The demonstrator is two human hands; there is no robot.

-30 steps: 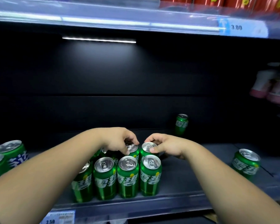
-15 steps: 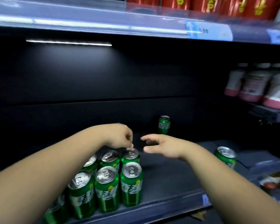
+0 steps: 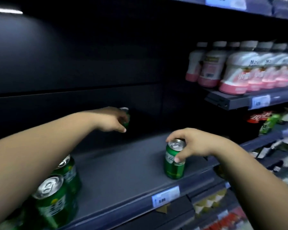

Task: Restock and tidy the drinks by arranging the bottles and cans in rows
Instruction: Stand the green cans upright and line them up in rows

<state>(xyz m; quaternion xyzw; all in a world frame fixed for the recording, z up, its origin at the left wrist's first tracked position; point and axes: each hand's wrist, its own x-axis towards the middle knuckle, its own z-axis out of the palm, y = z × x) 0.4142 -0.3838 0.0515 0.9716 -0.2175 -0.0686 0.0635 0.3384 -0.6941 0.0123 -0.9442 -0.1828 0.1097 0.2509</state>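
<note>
Green can block: thin aluminium cylinders, glossy print, silver pull-tab lids. Packed at the shelf front-left corner, under the left forearm.
Block risk: forearm probably clips the lids on any sideways sweep and the row topples.
Shelf deck: matte dark-grey sheet, looks smooth. Cans likely slide easily, maybe off the front edge.
Right hand: fingers and thumb curled round the rim of the front can. Can is upright, near the front edge, right of middle.
Grip risk: top-only hold, can may swing or slip.
Left hand: at the back can by the back edge and partly hiding it. Can't tell if the grip is closed.
Back risk: a knuckle nudge tips it.
Pink-white bottles: plastic, waisted, on the higher neighbouring shelf, well apart.
</note>
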